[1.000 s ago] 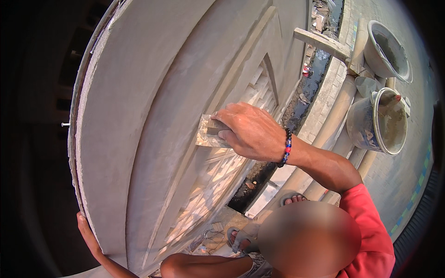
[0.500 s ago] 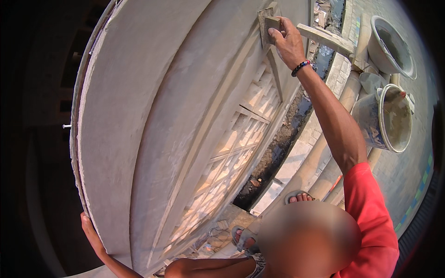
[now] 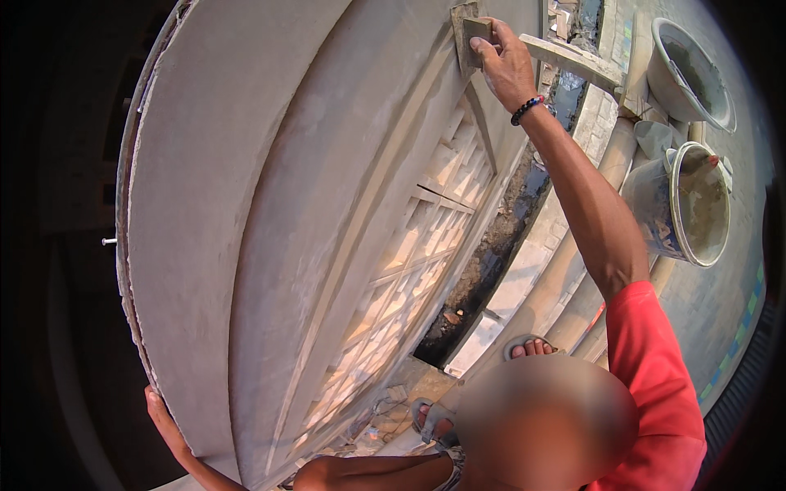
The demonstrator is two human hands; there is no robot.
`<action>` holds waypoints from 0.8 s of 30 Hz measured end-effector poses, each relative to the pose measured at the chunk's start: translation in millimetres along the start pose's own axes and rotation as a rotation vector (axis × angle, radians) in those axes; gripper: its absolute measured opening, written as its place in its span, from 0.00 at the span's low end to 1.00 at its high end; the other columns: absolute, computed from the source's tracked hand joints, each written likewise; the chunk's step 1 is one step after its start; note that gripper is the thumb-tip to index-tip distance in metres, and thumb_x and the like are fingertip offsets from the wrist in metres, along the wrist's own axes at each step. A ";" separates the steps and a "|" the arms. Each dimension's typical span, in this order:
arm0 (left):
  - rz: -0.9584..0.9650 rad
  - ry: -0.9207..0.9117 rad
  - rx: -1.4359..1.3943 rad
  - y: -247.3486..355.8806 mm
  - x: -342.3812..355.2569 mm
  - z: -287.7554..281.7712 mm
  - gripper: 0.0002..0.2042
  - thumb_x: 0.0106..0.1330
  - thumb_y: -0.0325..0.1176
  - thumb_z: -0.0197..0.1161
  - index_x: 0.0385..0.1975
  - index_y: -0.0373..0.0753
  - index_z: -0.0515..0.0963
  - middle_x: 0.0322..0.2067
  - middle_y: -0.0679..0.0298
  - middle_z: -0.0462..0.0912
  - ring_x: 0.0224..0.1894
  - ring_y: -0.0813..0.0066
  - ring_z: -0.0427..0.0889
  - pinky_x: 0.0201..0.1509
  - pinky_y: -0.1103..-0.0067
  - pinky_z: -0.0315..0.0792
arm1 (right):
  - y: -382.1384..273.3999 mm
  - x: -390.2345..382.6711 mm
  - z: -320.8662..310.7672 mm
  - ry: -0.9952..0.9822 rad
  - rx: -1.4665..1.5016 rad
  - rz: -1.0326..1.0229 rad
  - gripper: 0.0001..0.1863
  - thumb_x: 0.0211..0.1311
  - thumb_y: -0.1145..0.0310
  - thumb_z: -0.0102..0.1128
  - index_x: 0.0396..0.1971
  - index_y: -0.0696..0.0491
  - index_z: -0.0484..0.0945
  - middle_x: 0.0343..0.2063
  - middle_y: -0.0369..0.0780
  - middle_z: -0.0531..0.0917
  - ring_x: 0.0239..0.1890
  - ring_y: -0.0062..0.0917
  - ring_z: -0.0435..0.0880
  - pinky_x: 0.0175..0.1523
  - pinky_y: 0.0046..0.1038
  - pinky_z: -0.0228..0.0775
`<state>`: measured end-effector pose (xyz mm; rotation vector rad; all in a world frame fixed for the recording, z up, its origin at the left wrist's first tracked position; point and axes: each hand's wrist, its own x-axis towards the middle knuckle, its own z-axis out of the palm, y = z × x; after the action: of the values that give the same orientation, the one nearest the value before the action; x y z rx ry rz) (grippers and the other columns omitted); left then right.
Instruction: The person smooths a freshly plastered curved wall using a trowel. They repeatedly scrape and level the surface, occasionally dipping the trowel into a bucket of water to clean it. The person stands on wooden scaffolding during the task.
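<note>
My right hand [image 3: 509, 72] grips the block handle of a flat, cement-smeared plastering float [image 3: 468, 42]. The float's face rests against the grey plastered wall [image 3: 307, 180], by a raised band above a lattice opening. Low on the left, my left hand [image 3: 168, 421] holds the rough outer edge of the wall [image 3: 123, 270]; part of its fingers is hidden there. A dark beaded bracelet [image 3: 526, 110] circles my right wrist.
At the right stand a bucket [image 3: 655, 209] with grey residue and a wide basin [image 3: 657, 69]. A wooden plank [image 3: 573, 62] juts beside my right hand. Below runs a dark drain channel [image 3: 483, 282] with debris. My sandalled feet stand near large pipes [image 3: 565, 299]. A bolt [image 3: 108, 241] sticks out from the wall edge.
The whole view has shifted slightly. My right hand and the float appear a little higher and farther left, still against the wall. My left hand keeps to the edge.
</note>
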<state>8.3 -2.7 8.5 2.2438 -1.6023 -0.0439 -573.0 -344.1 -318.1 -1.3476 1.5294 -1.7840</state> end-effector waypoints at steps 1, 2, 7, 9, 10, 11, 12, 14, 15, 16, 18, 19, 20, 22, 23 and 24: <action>-0.005 0.002 0.002 -0.2 -0.4 -1.7 0.27 0.76 0.57 0.40 0.43 0.34 0.71 0.33 0.66 0.70 0.38 0.75 0.67 0.48 0.75 0.65 | 5.2 -14.2 7.5 0.009 -0.008 0.003 0.18 0.61 0.69 0.61 0.50 0.58 0.77 0.37 0.47 0.85 0.37 0.35 0.85 0.47 0.33 0.75; -0.006 0.002 -0.002 -1.6 0.7 -0.7 0.27 0.76 0.57 0.40 0.43 0.34 0.71 0.33 0.66 0.70 0.38 0.75 0.68 0.48 0.75 0.65 | 24.6 -25.4 3.8 -0.061 0.013 -0.009 0.19 0.61 0.69 0.61 0.51 0.58 0.77 0.38 0.47 0.85 0.39 0.36 0.85 0.49 0.33 0.75; 0.015 0.110 0.125 -34.2 -1.9 -10.4 0.27 0.76 0.57 0.40 0.43 0.34 0.70 0.33 0.65 0.70 0.38 0.75 0.68 0.48 0.75 0.65 | 38.4 -30.5 -25.3 -0.161 0.035 0.116 0.19 0.64 0.68 0.59 0.54 0.57 0.75 0.41 0.44 0.85 0.42 0.28 0.84 0.47 0.30 0.76; 0.018 0.100 0.133 -29.2 -0.6 -9.8 0.27 0.76 0.57 0.40 0.43 0.34 0.70 0.33 0.65 0.70 0.39 0.75 0.68 0.48 0.75 0.65 | 17.8 2.9 -28.7 -0.066 0.077 0.110 0.21 0.68 0.66 0.57 0.58 0.55 0.73 0.42 0.38 0.84 0.42 0.19 0.82 0.45 0.27 0.77; 0.018 0.097 0.111 -21.9 -0.2 -3.1 0.27 0.75 0.57 0.40 0.43 0.34 0.70 0.33 0.65 0.70 0.39 0.75 0.68 0.48 0.75 0.66 | 16.9 16.8 -26.3 -0.052 0.114 0.101 0.21 0.68 0.65 0.57 0.58 0.56 0.73 0.41 0.38 0.84 0.41 0.19 0.82 0.44 0.26 0.78; 0.017 0.093 0.088 -16.6 2.0 2.1 0.27 0.75 0.57 0.41 0.43 0.34 0.70 0.33 0.65 0.70 0.39 0.75 0.68 0.49 0.75 0.66 | 15.5 30.0 -23.9 -0.038 0.150 0.091 0.21 0.68 0.65 0.57 0.58 0.56 0.73 0.41 0.37 0.84 0.41 0.19 0.81 0.43 0.26 0.78; 0.005 0.069 0.064 -13.0 2.3 1.5 0.27 0.75 0.58 0.41 0.43 0.34 0.70 0.33 0.65 0.70 0.39 0.75 0.68 0.49 0.75 0.66 | 13.6 37.5 -18.1 -0.032 0.192 0.082 0.21 0.68 0.65 0.57 0.58 0.56 0.73 0.41 0.37 0.83 0.40 0.18 0.81 0.43 0.26 0.78; -0.022 0.025 0.013 -5.7 0.8 -0.5 0.27 0.75 0.58 0.41 0.42 0.34 0.70 0.33 0.65 0.69 0.39 0.75 0.68 0.49 0.75 0.66 | 14.5 16.9 -0.6 0.005 0.090 0.069 0.20 0.65 0.67 0.59 0.54 0.58 0.76 0.40 0.43 0.85 0.40 0.26 0.84 0.46 0.29 0.77; -0.030 0.027 0.007 -1.9 -0.1 -2.2 0.27 0.75 0.58 0.41 0.42 0.34 0.70 0.33 0.65 0.69 0.39 0.75 0.68 0.49 0.76 0.66 | 18.7 -0.8 8.1 0.021 0.040 0.064 0.19 0.63 0.68 0.61 0.52 0.60 0.77 0.40 0.46 0.86 0.40 0.30 0.86 0.47 0.31 0.76; -0.038 0.029 0.000 1.5 -0.1 -2.6 0.27 0.75 0.58 0.41 0.42 0.34 0.70 0.33 0.65 0.69 0.39 0.75 0.68 0.48 0.76 0.65 | 32.3 -18.7 6.6 -0.063 -0.004 0.062 0.19 0.63 0.68 0.61 0.52 0.59 0.77 0.40 0.46 0.86 0.40 0.30 0.86 0.46 0.30 0.76; -0.032 0.053 -0.004 3.7 1.2 3.1 0.27 0.75 0.58 0.42 0.42 0.35 0.70 0.33 0.65 0.69 0.39 0.75 0.67 0.48 0.76 0.65 | 64.3 -49.1 -17.5 -0.225 -0.096 0.057 0.20 0.63 0.67 0.62 0.53 0.59 0.77 0.40 0.46 0.86 0.38 0.30 0.86 0.45 0.30 0.77; -0.030 0.079 0.009 0.1 -0.7 1.9 0.27 0.75 0.58 0.42 0.42 0.35 0.70 0.33 0.65 0.69 0.39 0.75 0.67 0.48 0.76 0.65 | 52.3 -54.7 -21.8 -0.207 -0.095 0.094 0.21 0.62 0.67 0.62 0.54 0.59 0.77 0.40 0.46 0.86 0.38 0.31 0.86 0.45 0.31 0.77; -0.028 0.105 0.024 -4.4 -4.0 -0.6 0.27 0.75 0.58 0.42 0.42 0.35 0.70 0.33 0.65 0.69 0.39 0.75 0.67 0.48 0.76 0.65 | 40.4 -53.8 -30.9 -0.190 -0.093 0.131 0.21 0.62 0.67 0.62 0.54 0.58 0.77 0.39 0.46 0.86 0.37 0.32 0.87 0.45 0.32 0.77; -0.005 0.112 0.085 -21.1 -3.1 -7.3 0.27 0.75 0.58 0.41 0.42 0.35 0.70 0.33 0.66 0.69 0.39 0.75 0.67 0.48 0.76 0.65 | 10.3 -33.9 -55.3 -0.128 -0.106 0.115 0.22 0.62 0.66 0.63 0.54 0.58 0.77 0.37 0.46 0.86 0.36 0.35 0.87 0.46 0.33 0.77; -0.002 0.098 0.077 -21.5 -0.8 -4.6 0.27 0.75 0.58 0.41 0.42 0.35 0.70 0.33 0.66 0.69 0.39 0.75 0.67 0.48 0.75 0.65 | 1.0 -13.4 -63.1 -0.087 -0.115 0.050 0.22 0.61 0.65 0.63 0.54 0.57 0.78 0.36 0.47 0.86 0.35 0.38 0.87 0.47 0.35 0.77; 0.000 0.087 0.076 -21.1 0.3 -4.3 0.27 0.75 0.58 0.41 0.42 0.35 0.70 0.33 0.66 0.69 0.39 0.75 0.67 0.48 0.75 0.65 | -3.6 7.2 -67.3 -0.073 -0.290 -0.088 0.21 0.64 0.63 0.63 0.54 0.56 0.79 0.40 0.45 0.86 0.37 0.33 0.86 0.48 0.32 0.77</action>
<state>28.5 4.1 5.6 2.2697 -1.5831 0.1143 -633.2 -315.2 -306.6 -1.6191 1.7639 -1.5871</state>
